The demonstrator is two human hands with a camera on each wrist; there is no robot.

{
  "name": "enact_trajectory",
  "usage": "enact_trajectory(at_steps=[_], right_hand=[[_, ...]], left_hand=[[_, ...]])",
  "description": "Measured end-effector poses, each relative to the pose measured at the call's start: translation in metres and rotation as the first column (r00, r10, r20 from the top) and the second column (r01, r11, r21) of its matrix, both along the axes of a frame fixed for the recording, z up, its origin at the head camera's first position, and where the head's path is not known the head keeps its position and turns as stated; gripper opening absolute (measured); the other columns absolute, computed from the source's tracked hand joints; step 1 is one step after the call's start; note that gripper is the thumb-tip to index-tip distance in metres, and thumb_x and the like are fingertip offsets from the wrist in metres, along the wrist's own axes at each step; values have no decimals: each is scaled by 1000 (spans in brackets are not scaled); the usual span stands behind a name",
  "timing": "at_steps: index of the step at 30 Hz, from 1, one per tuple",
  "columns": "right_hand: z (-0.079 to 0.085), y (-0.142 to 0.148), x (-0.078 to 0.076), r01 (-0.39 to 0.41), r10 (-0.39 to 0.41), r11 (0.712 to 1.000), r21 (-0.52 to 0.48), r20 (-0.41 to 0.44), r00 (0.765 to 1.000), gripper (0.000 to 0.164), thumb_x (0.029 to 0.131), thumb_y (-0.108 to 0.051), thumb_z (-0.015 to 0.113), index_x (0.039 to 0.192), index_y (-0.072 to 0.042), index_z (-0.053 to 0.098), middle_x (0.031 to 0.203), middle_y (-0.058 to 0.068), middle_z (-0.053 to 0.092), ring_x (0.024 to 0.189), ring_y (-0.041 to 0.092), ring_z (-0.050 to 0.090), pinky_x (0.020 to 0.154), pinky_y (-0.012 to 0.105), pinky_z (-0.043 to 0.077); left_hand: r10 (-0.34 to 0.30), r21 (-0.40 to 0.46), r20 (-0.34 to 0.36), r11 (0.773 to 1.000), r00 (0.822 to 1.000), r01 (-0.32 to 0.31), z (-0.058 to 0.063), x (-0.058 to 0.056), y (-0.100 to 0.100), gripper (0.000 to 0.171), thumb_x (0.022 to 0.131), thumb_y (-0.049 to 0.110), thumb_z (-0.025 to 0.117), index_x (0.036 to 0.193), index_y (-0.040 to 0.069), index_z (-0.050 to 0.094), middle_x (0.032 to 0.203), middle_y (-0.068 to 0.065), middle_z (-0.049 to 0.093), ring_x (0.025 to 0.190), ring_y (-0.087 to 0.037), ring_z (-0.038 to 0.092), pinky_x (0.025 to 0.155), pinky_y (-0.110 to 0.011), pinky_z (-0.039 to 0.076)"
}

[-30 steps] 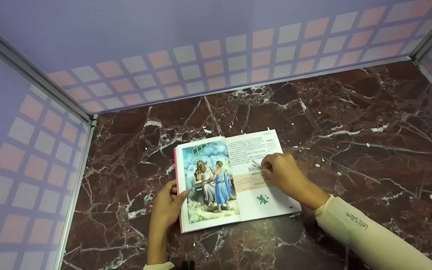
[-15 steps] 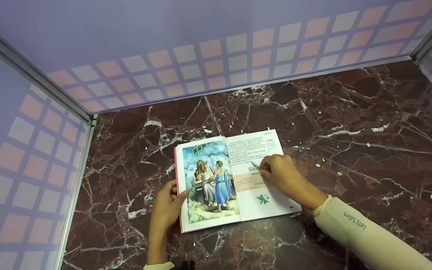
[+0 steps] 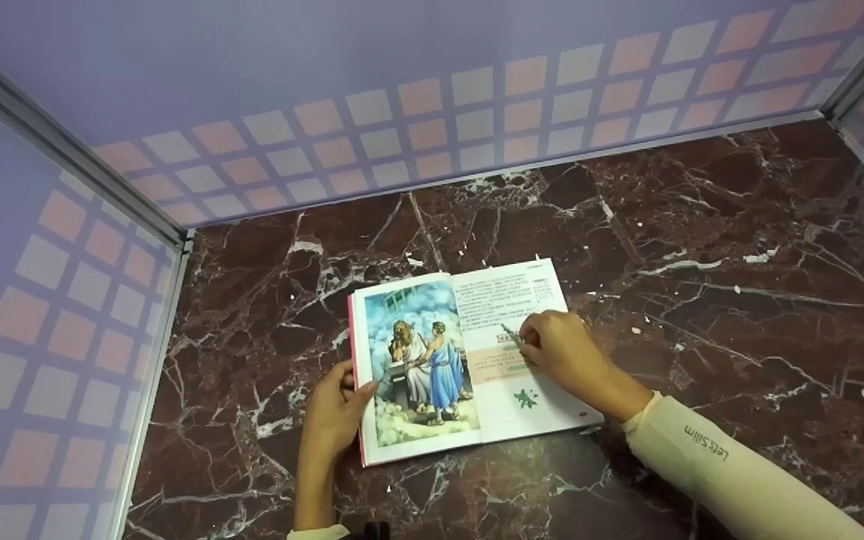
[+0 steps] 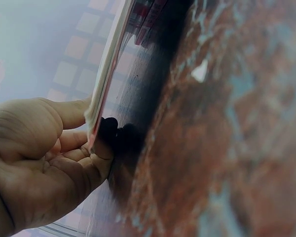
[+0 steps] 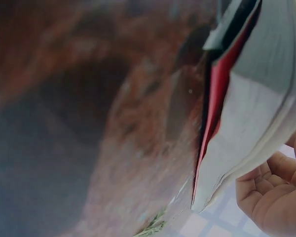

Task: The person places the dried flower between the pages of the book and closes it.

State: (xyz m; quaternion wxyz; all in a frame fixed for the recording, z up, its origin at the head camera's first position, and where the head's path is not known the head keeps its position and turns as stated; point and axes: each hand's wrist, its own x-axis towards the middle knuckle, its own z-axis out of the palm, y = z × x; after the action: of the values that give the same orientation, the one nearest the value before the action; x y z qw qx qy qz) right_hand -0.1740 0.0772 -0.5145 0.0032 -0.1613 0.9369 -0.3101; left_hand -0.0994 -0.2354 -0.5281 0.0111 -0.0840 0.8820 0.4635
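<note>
An open book [image 3: 443, 356] lies on the dark marbled tabletop, a colour picture of two robed figures on its left page and printed text on its right page. My left hand [image 3: 336, 409] grips its left edge, the thumb on the page margin and the fingers under the red cover; the left wrist view shows this hand [image 4: 54, 158] from the side. Over the right page is my right hand [image 3: 568, 358], fingers bent, fingertips beside a small dark slanted shape [image 3: 508, 330] above the text banner. Whether the fingertips pinch anything, I cannot tell. In the right wrist view, curled fingers [image 5: 269, 185] show behind the page block [image 5: 251, 123].
The marbled tabletop [image 3: 709, 300] spreads around the book, with small white flecks on it. A lilac back wall [image 3: 432, 45] with pink and pale squares rises behind, and a similar wall [image 3: 34, 337] stands on the left. A black object [image 3: 376, 529] shows at the bottom edge.
My right hand has shifted very slightly left and down over the right page, its sleeve moving with it. The left hand and the book have stayed in place.
</note>
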Motion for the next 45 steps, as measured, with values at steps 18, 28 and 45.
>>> enact_trajectory(at_steps=[18,28,45], right_hand=[[1,20,-2,0,-2,999,-51,-25,1000,18,79,-9,82,92,-1,72,85,11,66,76,24,63,68,37,57],[3,51,-9,144,-145,989,-27,-77,986,22,79,-4,80,99,3,72,87,14,65,78,29,65,72,47,55],[5,49,1,139,-136,964,225,-30,990,40,92,-26,70,122,-1,69,125,25,63,95,50,66,73,62,54]], left_hand=[[30,-12,54,1000,998,-29,0,-1,1,44,94,9,70,132,-8,56,96,-11,59,75,-15,54,66,-26,48],[11,8,9,1000,1000,-11,1,0,1,44,93,9,71,130,-9,57,94,-11,60,72,-14,52,63,-24,46],[9,-1,10,1000,1000,-9,0,-1,0,43,92,9,71,129,-8,58,94,-12,61,74,-14,54,65,-25,48]])
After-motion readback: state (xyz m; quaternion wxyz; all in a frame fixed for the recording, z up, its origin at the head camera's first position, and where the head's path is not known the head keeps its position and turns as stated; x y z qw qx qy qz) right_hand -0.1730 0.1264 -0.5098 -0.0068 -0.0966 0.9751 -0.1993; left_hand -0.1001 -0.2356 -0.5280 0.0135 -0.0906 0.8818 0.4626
